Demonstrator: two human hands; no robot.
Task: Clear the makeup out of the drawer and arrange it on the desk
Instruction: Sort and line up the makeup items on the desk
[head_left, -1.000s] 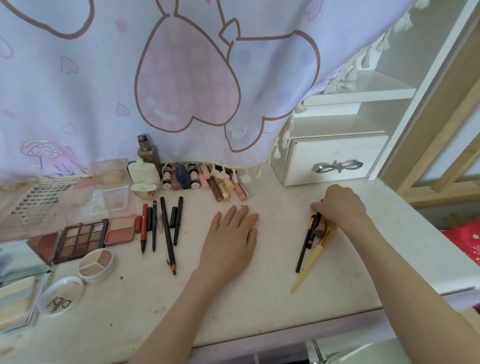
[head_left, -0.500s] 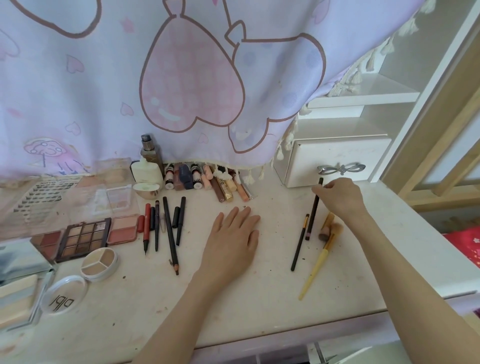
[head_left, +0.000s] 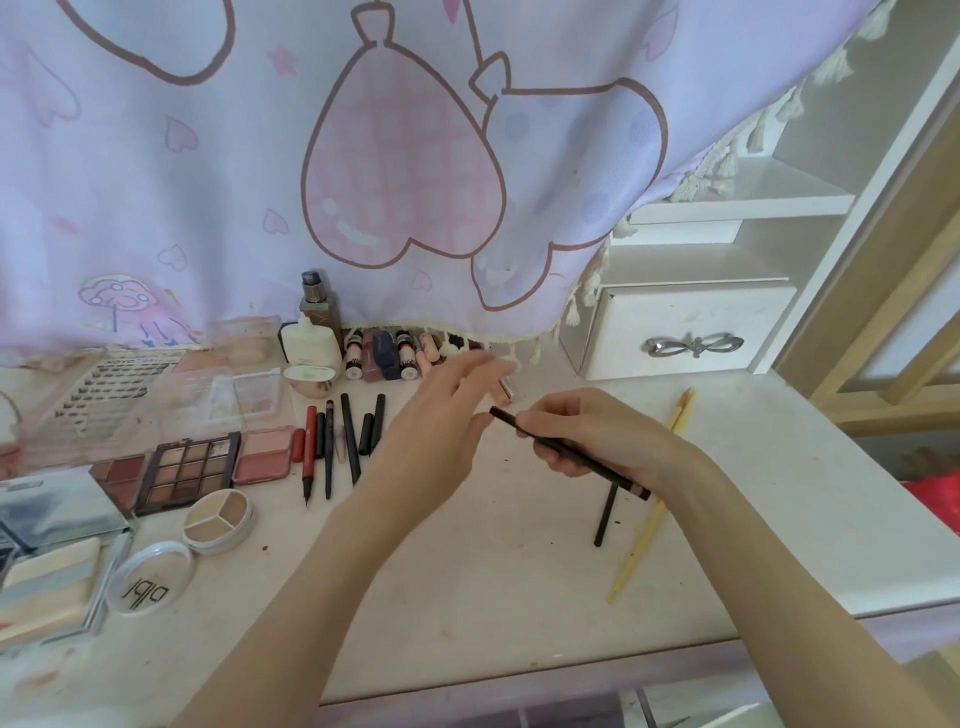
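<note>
While gripped in right hand (head_left: 597, 441) above desk (head_left: 467, 597), dark pencil (head_left: 566, 449) angled toward open, blurred left hand (head_left: 441, 431). Possible slip at handover, scattering pencil row (head_left: 343, 441) at left.

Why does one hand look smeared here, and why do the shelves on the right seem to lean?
Head view: the left hand is motion-blurred at the fingertips, while the right hand gripping the dark pencil looks sharper; the wide-angle lens bends the shelves at the edge; the daylight is soft, without harsh shadows.
</note>
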